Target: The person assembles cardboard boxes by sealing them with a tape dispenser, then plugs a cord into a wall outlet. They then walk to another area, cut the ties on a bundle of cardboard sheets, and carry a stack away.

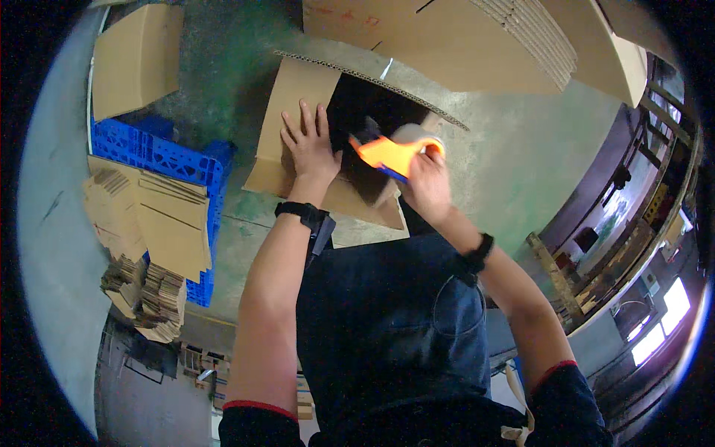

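In front of me stands an open cardboard box (277,155) with its flaps spread and its inside in deep shadow. My left hand (311,153) lies on its left flap, fingers stretched apart, holding nothing. An orange tape dispenser (391,156) with a roll of tape is gripped by its handle in my right hand (432,186), over the box's opening. The dispenser is slightly blurred, and I cannot tell whether its dark front end touches the box. Each wrist wears a black band.
A stack of flat cardboard (447,45) stands beyond the box. To the left, folded cardboard sheets (171,231) lie on a blue plastic pallet (160,153), with another carton (134,59) farther off. Wooden framing (555,272) stands at the right. The floor (514,164) is green-grey.
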{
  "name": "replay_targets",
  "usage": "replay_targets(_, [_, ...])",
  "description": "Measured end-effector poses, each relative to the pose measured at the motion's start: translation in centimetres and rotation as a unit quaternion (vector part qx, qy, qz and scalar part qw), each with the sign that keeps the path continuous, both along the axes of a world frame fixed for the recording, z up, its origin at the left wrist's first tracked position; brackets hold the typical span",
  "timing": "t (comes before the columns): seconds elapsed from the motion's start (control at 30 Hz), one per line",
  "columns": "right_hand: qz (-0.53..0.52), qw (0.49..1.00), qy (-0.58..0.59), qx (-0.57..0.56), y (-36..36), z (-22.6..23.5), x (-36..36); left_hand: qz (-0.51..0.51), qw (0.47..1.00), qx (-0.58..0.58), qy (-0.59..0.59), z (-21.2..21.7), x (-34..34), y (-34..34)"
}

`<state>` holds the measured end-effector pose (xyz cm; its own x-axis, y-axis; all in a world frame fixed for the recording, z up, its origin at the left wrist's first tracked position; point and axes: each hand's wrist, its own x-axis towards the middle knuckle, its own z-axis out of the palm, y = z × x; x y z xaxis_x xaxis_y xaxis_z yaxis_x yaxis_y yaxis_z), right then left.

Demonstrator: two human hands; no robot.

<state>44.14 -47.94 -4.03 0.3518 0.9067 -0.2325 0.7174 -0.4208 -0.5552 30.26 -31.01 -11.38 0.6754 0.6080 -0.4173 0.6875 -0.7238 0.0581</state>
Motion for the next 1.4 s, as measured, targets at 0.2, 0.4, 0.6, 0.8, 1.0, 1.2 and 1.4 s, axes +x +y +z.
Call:
replay_targets(0.2, [0.003,0.992,-0.09,-0.084,6.5,-9.2,-1.4,-0.077,0.976,-0.194,0.061,3.4,-4.7,1.4])
replay_targets(0.4, [0.04,0.993,-0.041,-0.101,6.4,-8.5,-0.2,-0.15,0.982,-0.11,-0.045,10.8,-7.7,0.5])
replay_targets(0.6, [0.143,0.977,0.0,0.156,8.1,2.5,5.8,-0.055,0.997,-0.057,-0.027,4.1,-0.1,3.6])
replay_targets(0.8, [-0.127,0.976,0.17,0.052,8.4,0.9,15.3,0.294,0.953,0.0,-0.076,0.3,1.2,-0.1])
replay_targets(1.0, [-0.098,0.987,0.002,0.127,5.3,-3.4,4.3,0.307,0.943,-0.011,-0.131,-0.1,-0.9,-0.4])
replay_targets(1.2, [-0.13,0.985,-0.004,0.118,3.3,-7.5,0.9,0.085,0.987,0.033,-0.131,2.0,0.7,-0.1])
replay_targets(1.4, [-0.254,0.885,0.373,-0.112,6.5,-2.2,3.7,-0.093,0.987,-0.054,-0.123,0.3,-0.5,1.3])
